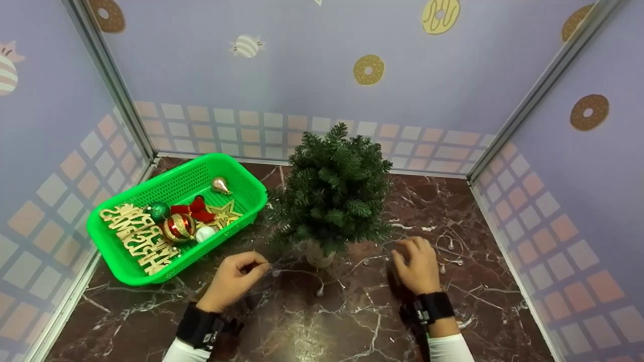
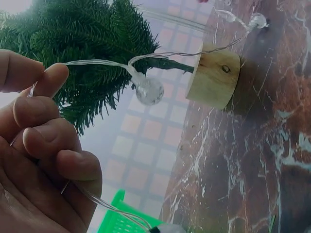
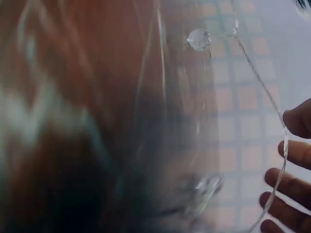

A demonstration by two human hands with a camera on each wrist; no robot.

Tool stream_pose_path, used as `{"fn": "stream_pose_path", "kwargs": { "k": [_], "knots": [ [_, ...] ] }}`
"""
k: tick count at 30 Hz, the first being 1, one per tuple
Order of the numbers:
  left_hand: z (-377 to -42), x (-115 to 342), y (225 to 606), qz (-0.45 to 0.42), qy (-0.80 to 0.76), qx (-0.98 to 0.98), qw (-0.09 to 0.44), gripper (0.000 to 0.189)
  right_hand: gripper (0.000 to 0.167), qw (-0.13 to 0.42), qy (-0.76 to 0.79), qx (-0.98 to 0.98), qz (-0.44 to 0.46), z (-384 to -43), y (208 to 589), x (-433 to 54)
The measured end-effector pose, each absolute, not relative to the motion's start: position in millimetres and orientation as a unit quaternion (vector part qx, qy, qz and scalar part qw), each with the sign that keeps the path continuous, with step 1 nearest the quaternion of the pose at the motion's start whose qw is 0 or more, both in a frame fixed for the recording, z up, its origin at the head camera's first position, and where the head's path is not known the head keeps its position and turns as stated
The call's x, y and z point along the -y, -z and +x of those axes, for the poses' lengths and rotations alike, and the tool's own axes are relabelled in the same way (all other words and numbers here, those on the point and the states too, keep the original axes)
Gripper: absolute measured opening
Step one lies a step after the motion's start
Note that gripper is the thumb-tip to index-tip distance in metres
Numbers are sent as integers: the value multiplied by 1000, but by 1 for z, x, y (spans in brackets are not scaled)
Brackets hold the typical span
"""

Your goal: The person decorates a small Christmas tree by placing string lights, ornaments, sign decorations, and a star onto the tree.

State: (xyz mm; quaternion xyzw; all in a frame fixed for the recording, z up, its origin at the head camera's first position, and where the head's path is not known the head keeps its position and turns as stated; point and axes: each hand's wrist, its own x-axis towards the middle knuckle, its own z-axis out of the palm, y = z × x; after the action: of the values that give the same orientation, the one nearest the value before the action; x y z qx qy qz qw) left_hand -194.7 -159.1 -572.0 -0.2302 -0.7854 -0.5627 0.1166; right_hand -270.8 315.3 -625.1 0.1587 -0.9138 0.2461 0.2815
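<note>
A string of clear-bulbed lights (image 2: 149, 91) on thin transparent wire runs in front of the wooden base (image 2: 214, 77) of a small green artificial Christmas tree (image 1: 339, 191). To the left of the tree, my left hand (image 1: 234, 279) pinches the wire between thumb and index finger, and more wire passes through its curled fingers. My right hand (image 1: 418, 266) is at the tree's right, palm down in the head view. In the right wrist view its fingers (image 3: 291, 187) are spaced apart and loosely bent, with the wire running along the fingertips.
A green plastic basket (image 1: 259, 196) stands at the left with a red-and-gold bauble (image 1: 179, 228), a green bauble (image 1: 157, 211), a red bow (image 1: 196, 207), gold stars (image 1: 225, 215) and wooden lettering (image 1: 136, 234). More lights (image 1: 450, 245) lie right of the right hand. Patterned walls enclose the marble-look tabletop (image 1: 302, 332).
</note>
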Motion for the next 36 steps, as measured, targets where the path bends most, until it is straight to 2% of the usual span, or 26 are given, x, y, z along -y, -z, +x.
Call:
{"fn": "stream_pose_path", "kwargs": {
  "k": [3,6,9,14,16,20,23,29,34,36],
  "knots": [
    [-192,157,572,-226,556,792,107,21,21,321,-201,896,231,-270,617,-299],
    [-190,155,572,-227,553,795,103,18,19,311,-184,887,287,-265,611,-276],
    [-189,154,572,-231,558,791,99,12,19,265,-169,884,345,-258,613,-252],
    [-190,151,573,-239,556,791,92,8,35,174,-137,888,402,-245,620,-226],
    [-191,149,574,-240,553,793,90,8,36,158,-129,891,406,-244,623,-222],
    [-192,149,574,-233,551,796,91,9,16,148,-126,891,409,-244,625,-222],
    [-193,151,574,-233,542,802,95,8,7,139,-135,891,409,-245,623,-227],
    [-194,162,574,-233,512,822,94,11,8,135,-189,916,326,-247,604,-254],
    [-193,174,575,-193,488,849,59,14,13,166,-248,912,280,-249,583,-280],
    [-192,178,577,-176,474,862,43,12,9,181,-274,902,282,-249,575,-289]
  ]
}}
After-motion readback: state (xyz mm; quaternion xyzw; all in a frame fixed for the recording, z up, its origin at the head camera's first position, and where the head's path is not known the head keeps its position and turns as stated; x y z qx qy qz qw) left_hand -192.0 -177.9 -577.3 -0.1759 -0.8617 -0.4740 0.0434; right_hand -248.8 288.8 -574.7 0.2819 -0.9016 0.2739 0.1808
